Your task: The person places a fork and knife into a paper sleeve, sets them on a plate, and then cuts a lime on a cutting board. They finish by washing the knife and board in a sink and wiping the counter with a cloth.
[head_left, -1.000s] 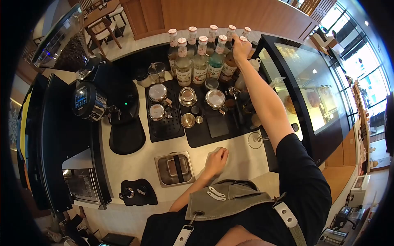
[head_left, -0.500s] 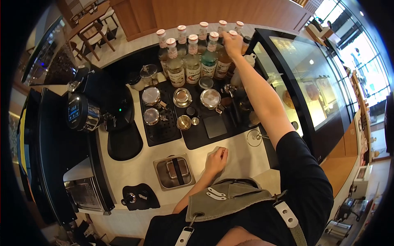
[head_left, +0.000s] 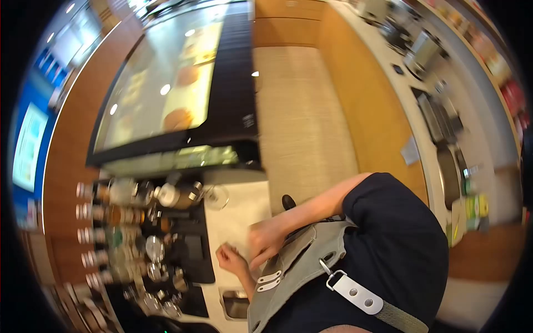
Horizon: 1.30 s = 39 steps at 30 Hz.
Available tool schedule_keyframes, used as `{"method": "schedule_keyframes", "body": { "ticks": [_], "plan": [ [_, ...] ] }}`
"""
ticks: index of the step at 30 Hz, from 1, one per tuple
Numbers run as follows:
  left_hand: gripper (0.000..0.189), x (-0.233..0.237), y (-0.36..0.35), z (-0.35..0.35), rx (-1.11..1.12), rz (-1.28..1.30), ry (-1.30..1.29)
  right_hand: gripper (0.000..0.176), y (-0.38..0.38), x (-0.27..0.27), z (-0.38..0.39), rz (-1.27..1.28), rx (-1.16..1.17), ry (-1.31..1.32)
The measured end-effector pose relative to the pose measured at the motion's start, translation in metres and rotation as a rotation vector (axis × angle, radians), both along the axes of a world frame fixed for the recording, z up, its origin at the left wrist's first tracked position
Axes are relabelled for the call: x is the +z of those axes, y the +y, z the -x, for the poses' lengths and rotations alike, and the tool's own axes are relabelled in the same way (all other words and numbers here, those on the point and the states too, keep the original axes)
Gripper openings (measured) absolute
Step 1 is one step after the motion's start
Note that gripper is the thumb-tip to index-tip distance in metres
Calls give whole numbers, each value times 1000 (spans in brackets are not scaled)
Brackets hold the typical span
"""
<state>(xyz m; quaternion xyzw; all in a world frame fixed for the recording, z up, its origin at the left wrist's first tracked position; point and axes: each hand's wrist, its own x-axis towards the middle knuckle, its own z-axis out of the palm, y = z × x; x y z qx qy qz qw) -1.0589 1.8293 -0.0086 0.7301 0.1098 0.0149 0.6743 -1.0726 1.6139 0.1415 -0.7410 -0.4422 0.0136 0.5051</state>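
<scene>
My left hand (head_left: 232, 259) is above the pale counter (head_left: 236, 205) with its fingers curled closed; no object shows in it. Just right of it, my right hand (head_left: 266, 238) is close to the apron (head_left: 294, 250), smeared by motion. Its fingers point down, and nothing can be made out in them. Syrup bottles (head_left: 108, 236) stand in a row at the left, away from both hands. Between bottles and hands are metal pitchers (head_left: 155, 248) and a black mat (head_left: 193, 250).
A glass display case (head_left: 161, 89) stands at the upper left. A small steel sink (head_left: 236, 305) is set in the counter below my left hand. Wooden floor (head_left: 302, 111) runs ahead, beside a back counter (head_left: 383, 61) with appliances. A round glass item (head_left: 216, 197) is by the counter's far end.
The view has swung right. My right hand has left the bottle tops and come back beside my left hand, near the apron. The bottles now appear at the left.
</scene>
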Motion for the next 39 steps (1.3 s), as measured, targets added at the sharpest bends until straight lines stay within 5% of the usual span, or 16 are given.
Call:
{"method": "schedule_keyframes", "body": {
  "ticks": [5, 8, 10, 12, 13, 17, 19, 21, 23, 25, 28, 29, 31, 34, 36, 39],
  "plan": [
    [29, -9, -7, 1, -453, -44, -141, 32, -178, -47, 149, 210, -959, 431],
    [33, 20, -71, -3, -723, -236, -279, 27, -269, -70, 227, -233, -1646, 791],
    [34, 40, -138, -3, -849, -151, -350, 33, -314, -116, 283, -414, -1945, 606],
    [34, 53, -213, -3, -955, -100, -388, 35, -337, -224, 330, -359, -2327, 408],
    [33, 57, -252, -3, -999, -92, -396, 35, -337, -267, 349, -367, -2423, 526],
    [26, 44, -400, -8, -1171, -51, -296, 34, -316, -381, 416, -341, -2154, 1431],
    [26, 29, -466, 5, -1110, 45, -227, 34, -322, -412, 442, -359, -1851, 1660],
    [34, -2, -502, 16, -1014, -220, -205, 34, -337, -436, 460, -469, -1574, 1771],
    [40, -106, -508, 17, -949, -459, -329, 34, -365, -462, 468, -591, -1465, 1647],
    [50, -181, -481, 32, -1394, -977, -401, 35, -404, -464, 468, -546, -1452, 1436],
    [59, -123, -540, 61, -1517, -593, 344, 29, -495, -309, 430, -19, -1723, 1008],
    [62, -90, -563, 70, -1529, -453, 591, 27, -532, -279, 416, -70, -1823, 943],
    [70, -199, -566, 32, -1661, -357, 645, 21, -609, -196, 380, -252, -1991, 773],
    [64, -160, -630, 19, -1510, -530, 678, 20, -741, -159, 349, 123, -2161, 180],
    [59, -162, -662, 7, -1354, -467, 719, 26, -828, -143, 338, 291, -2235, 184],
    [52, -209, -694, -38, -1540, -649, 621, 46, -944, -150, 330, 462, -2364, 393]
  ]
}}
